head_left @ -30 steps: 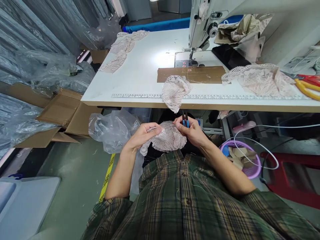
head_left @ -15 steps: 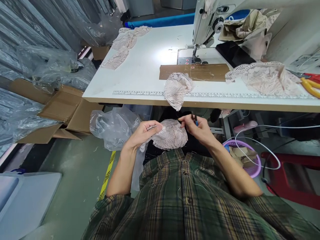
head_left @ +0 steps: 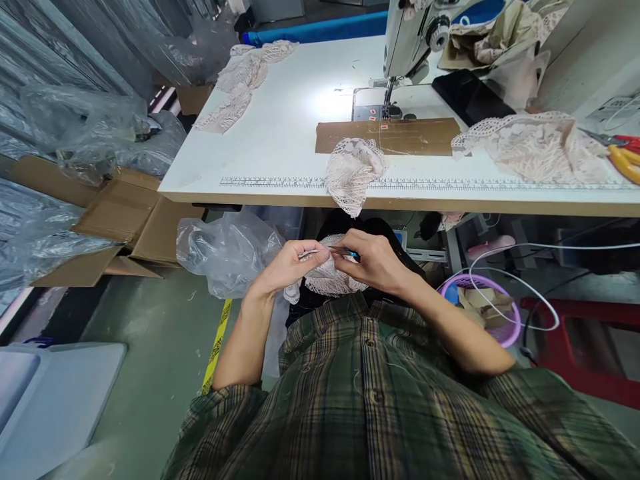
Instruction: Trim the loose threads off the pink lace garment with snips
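Observation:
Below the table's front edge, over my lap, my left hand point(head_left: 287, 268) pinches the left edge of a pale pink lace piece point(head_left: 327, 279). My right hand point(head_left: 373, 261) is closed round small blue-handled thread snips point(head_left: 349, 253), whose tips point left at the lace edge beside my left fingers. The two hands almost touch. Another lace piece point(head_left: 353, 172) hangs over the front edge of the white sewing table point(head_left: 280, 143) just above my hands.
A sewing machine point(head_left: 407, 33) stands at the back right, with a brown cardboard strip point(head_left: 410, 135) before it. More lace point(head_left: 533, 143) and yellow and red scissors point(head_left: 623, 157) lie at the right. Lace strips point(head_left: 240, 87) lie far left. Plastic bags point(head_left: 227, 250), cardboard boxes point(head_left: 125, 213) and a purple basket point(head_left: 483, 307) sit on the floor.
My right hand turned the snips from pointing up to pointing left and moved in against the lace edge by my left hand. My view shifted slightly.

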Demonstrator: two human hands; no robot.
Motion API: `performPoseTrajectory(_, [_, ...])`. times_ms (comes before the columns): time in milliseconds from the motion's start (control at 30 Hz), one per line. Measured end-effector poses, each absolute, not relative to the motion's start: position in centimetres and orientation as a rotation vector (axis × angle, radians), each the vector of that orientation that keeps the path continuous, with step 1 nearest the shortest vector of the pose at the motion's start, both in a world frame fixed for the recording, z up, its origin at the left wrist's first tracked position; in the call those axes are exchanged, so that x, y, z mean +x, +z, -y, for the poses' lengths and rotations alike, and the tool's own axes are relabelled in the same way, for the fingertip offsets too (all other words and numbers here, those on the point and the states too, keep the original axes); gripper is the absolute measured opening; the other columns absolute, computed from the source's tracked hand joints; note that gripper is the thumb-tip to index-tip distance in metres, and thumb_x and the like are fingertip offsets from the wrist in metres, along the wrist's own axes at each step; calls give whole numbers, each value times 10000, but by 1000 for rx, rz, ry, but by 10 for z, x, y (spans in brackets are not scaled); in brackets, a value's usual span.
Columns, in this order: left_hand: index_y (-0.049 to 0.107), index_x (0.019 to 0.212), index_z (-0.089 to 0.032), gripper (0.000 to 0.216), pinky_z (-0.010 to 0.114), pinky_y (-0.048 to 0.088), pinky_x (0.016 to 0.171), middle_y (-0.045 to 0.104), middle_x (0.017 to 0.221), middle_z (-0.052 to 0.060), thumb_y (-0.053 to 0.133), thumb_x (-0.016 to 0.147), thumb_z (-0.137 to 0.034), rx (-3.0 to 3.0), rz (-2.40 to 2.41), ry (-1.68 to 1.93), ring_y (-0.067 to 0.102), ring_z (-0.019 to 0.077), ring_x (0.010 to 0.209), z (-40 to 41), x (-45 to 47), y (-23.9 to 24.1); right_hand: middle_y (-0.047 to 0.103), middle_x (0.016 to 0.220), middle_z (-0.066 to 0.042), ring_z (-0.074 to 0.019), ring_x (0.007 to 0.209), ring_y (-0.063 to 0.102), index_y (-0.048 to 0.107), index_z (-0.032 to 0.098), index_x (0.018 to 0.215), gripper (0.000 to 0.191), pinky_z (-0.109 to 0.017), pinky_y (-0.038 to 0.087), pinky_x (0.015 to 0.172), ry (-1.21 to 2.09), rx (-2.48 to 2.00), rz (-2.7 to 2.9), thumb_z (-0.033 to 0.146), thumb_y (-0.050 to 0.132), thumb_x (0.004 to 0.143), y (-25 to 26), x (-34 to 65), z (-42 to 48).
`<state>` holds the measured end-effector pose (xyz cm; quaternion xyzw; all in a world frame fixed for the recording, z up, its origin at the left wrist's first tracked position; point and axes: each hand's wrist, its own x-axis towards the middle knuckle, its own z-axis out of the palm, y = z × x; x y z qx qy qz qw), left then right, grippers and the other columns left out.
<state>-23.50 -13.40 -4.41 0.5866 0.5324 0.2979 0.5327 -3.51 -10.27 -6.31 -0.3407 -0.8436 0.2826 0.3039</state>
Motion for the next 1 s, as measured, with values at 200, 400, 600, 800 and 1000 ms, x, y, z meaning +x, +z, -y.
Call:
performPoseTrajectory(200, [667,739,-145,395,225,310,565,523,639,-18,669,809,-533,1422,-1279,711,409,99,586,135,-236,-45,596,862,-33,-143,682,483,615,187,904,112,-261,278,578,611,-958,2306,196,550,813,-65,-32,102])
performPoseTrajectory(400, [661,758,-144,356,223,285,557,489,650,-25,645,840,-490,1456,-1259,690,374,92,590,136,-237,-46,576,869,-36,-155,710,484,541,199,872,65,-266,284,588,612,-1001,2328,192,510,816,-72,-26,99])
performPoseTrajectory(600, [661,746,-146,343,225,292,563,482,654,-21,636,846,-473,1506,-1224,668,376,97,606,136,-238,-46,548,899,-57,-170,696,480,508,199,901,71,-281,286,576,585,-1168,2305,223,473,845,-82,-18,98])
performPoseTrajectory(800, [659,755,-144,371,221,294,550,494,649,-16,625,840,-503,1521,-1232,633,370,97,591,136,-242,-46,437,745,12,-131,641,422,446,215,837,110,-277,340,607,1107,-957,1966,291,441,915,-86,-14,100])
performPoseTrajectory(1000, [628,733,-137,387,217,289,557,480,658,-23,602,854,-504,1549,-1213,597,383,92,601,133,-235,-44,392,627,59,-101,506,322,453,218,911,227,-244,291,493,1580,-677,1639,419,375,981,-69,-35,117])
